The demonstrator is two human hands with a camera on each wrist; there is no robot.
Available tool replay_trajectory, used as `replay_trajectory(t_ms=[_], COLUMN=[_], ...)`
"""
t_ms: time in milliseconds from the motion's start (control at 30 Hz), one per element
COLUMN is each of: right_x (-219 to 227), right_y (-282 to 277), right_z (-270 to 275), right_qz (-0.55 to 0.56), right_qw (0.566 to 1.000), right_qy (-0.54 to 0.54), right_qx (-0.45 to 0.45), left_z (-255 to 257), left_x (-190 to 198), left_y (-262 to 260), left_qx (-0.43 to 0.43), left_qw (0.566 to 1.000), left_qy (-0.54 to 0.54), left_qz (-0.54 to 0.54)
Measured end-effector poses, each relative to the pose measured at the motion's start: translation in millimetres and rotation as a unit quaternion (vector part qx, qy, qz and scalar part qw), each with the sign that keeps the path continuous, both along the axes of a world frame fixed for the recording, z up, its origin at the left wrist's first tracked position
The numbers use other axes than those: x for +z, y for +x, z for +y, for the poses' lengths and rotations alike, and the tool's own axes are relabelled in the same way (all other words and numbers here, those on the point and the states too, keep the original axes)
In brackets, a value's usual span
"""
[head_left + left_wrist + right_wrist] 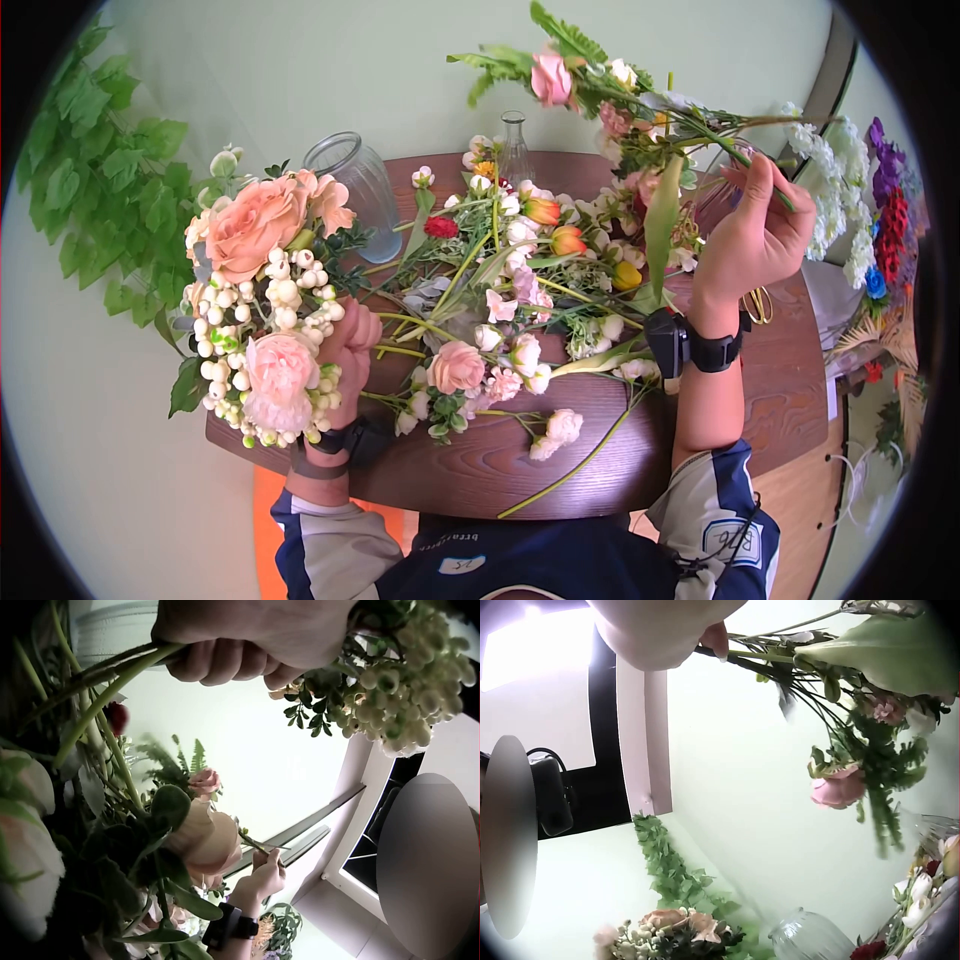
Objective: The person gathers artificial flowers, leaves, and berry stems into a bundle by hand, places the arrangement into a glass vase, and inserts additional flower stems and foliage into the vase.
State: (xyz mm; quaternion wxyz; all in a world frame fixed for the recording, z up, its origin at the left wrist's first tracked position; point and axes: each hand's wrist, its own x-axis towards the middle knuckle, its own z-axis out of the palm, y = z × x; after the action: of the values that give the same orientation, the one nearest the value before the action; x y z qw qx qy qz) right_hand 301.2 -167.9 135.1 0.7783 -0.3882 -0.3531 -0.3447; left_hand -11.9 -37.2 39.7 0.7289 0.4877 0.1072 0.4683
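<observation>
My left hand (347, 352) grips the green stems of a bouquet of artificial flowers, with a large peach rose (243, 232), white berry sprays (285, 290) and a pale pink bloom (280, 378). Its curled fingers also show in the left wrist view, stems leaving the fist on one side. On the other side, my raised right hand (757, 235) pinches the stems of a second spray, which leans left with a pink rose (551, 79) and fern leaves (570, 35). In the right wrist view this spray's pink rose (838, 787) hangs beyond the fingers.
Loose artificial flowers cover much of the dark wooden table (450, 480). A ribbed glass vase (365, 190) stands behind the left bouquet, a slimmer clear bottle (513, 150) at the back. Ivy (110, 180) hangs on the left; more colourful flowers (888, 220) are at the right.
</observation>
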Motion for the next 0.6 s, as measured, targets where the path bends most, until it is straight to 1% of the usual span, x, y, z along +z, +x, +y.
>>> replay_trajectory(t_ms=[33,67,133,167,233,267,333,367,400,433,467,500,533,600], right_x=[-4,-3,2,4,7,10,15,20,23,27,28,26,24,19], right_y=[6,5,1,0,-3,-7,-19,-19,-17,-13,-11,-13,-11,-2], right_z=[-3,-3,-3,-5,-10,-11,-11,-10,-14,-20,-23,-22,-21,-21], right_qz=[-0.024,-0.023,-0.078,-0.077,-0.169,-0.169,-0.189,-0.218,-0.217,-0.228,-0.234,-0.179,-0.178,-0.187], right_qw=[1.0,1.0,0.995,0.995,0.982,0.982,0.982,0.975,0.975,0.95,0.899,0.9,0.9,0.85], right_qy=[-0.01,-0.009,0.067,0.067,0.079,0.079,0.004,-0.046,-0.046,-0.21,-0.368,-0.398,-0.399,-0.492], right_qx=[-0.014,-0.015,0.011,0.01,-0.001,-0.001,-0.017,-0.01,-0.01,-0.023,-0.034,-0.006,-0.006,-0.011], left_z=[0,1,3,3,4,5,5,6,7,8,8,9,9,11], left_x=[1,0,-2,-2,-2,-2,-3,-4,-5,-6,-6,-6,-7,-8], left_y=[0,0,-1,-1,-1,-1,-2,-2,-3,-3,-3,-3,-3,-3], left_qx=[-0.001,-0.002,-0.006,-0.007,-0.004,-0.004,0.009,0.008,0.007,0.005,0.005,0.013,0.021,0.025], left_qw=[1.0,1.0,1.0,1.0,1.0,1.0,1.0,1.0,1.0,1.0,1.0,0.999,0.998,0.998], left_qy=[-0.002,-0.002,-0.002,-0.002,-0.005,-0.005,-0.009,-0.01,-0.01,-0.01,-0.01,0.001,0.012,0.011], left_qz=[-0.002,-0.001,0.004,0.004,0.004,0.004,0.007,0.008,0.013,0.017,0.017,0.034,0.051,0.048])
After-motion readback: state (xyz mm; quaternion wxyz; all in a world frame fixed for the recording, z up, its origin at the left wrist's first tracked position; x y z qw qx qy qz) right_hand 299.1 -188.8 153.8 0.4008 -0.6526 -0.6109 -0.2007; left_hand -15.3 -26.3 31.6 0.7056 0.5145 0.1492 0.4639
